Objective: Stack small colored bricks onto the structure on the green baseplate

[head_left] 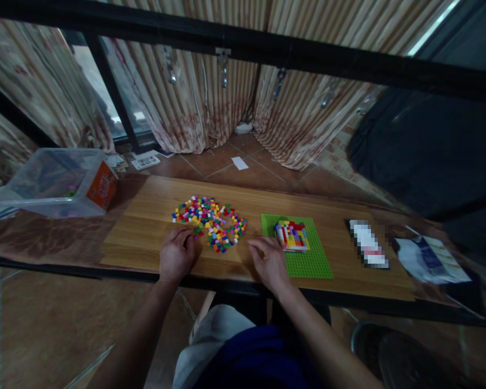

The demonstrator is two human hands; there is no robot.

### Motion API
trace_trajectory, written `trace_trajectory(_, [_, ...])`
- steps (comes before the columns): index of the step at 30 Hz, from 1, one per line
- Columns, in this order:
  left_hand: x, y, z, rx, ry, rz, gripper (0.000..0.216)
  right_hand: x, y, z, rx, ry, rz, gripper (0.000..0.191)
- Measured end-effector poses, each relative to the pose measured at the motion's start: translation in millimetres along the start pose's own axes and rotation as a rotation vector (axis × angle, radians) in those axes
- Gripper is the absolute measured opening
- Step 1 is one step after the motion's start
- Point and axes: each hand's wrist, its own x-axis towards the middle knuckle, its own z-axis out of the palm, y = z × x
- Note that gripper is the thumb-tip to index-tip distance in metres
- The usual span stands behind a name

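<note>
A loose heap of small multicoloured building bricks [216,219] is spread on the wooden board. At its near left edge rests my left hand [177,254], fingers curled toward the thumb beside a few stray bricks; whatever it may hold is hidden. My right hand [270,263] lies between the heap and the green baseplate [314,259], its thumb and fingertips drawn together. Anything in that pinch is too small to make out. On the baseplate, just beyond my right hand, sits a block-shaped build of coloured bricks [292,236].
A clear plastic box [51,186] with an orange label stands at the left. Right of the baseplate lies a blurred-out phone-like object [368,243], with a white and blue packet [429,259] farther right. A dark bar [251,38] crosses above the board [137,232].
</note>
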Motion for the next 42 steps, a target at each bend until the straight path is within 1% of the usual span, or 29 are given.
trace_trajectory(5, [-1, 1, -1, 0.002, -0.009, -0.012, 0.027, 13, -7, 14, -0.036, -0.108, -0.046, 0.023])
trace_trajectory(9, [-1, 3, -2, 0.005, -0.014, -0.022, 0.027, 18, -9, 24, -0.092, -0.151, -0.074, 0.02])
trace_trajectory(16, [0, 3, -2, -0.007, -0.009, -0.03, 0.028, 19, -8, 39, -0.144, -0.145, -0.07, 0.022])
trace_trajectory(21, [0, 4, -4, 0.001, -0.016, -0.023, 0.028, 16, -7, 42, -0.104, -0.12, -0.063, 0.024])
trace_trajectory(23, [0, 4, -4, 0.009, -0.015, -0.017, 0.028, 12, -7, 37, -0.036, -0.1, -0.041, 0.024])
trace_trajectory(25, [0, 4, -4, 0.012, -0.012, -0.01, 0.028, 7, -7, 27, 0.043, -0.067, -0.011, 0.024])
trace_trajectory(30, [1, 2, -4, 0.025, -0.003, 0.008, 0.027, -1, 2, -13, 0.135, 0.078, 0.09, 0.024])
trace_trajectory(33, [2, 0, -3, 0.033, 0.003, 0.021, 0.029, 0, 17, -39, 0.112, 0.202, 0.174, 0.022])
trace_trajectory(36, [2, -1, -2, 0.048, 0.006, 0.029, 0.03, 4, 37, -58, 0.06, 0.312, 0.281, 0.022])
trace_trajectory(39, [3, -2, -2, 0.065, 0.005, 0.028, 0.03, 10, 53, -68, 0.013, 0.367, 0.367, 0.024])
trace_trajectory(42, [3, -3, -2, 0.069, 0.006, 0.041, 0.029, 16, 62, -69, -0.009, 0.375, 0.384, 0.024])
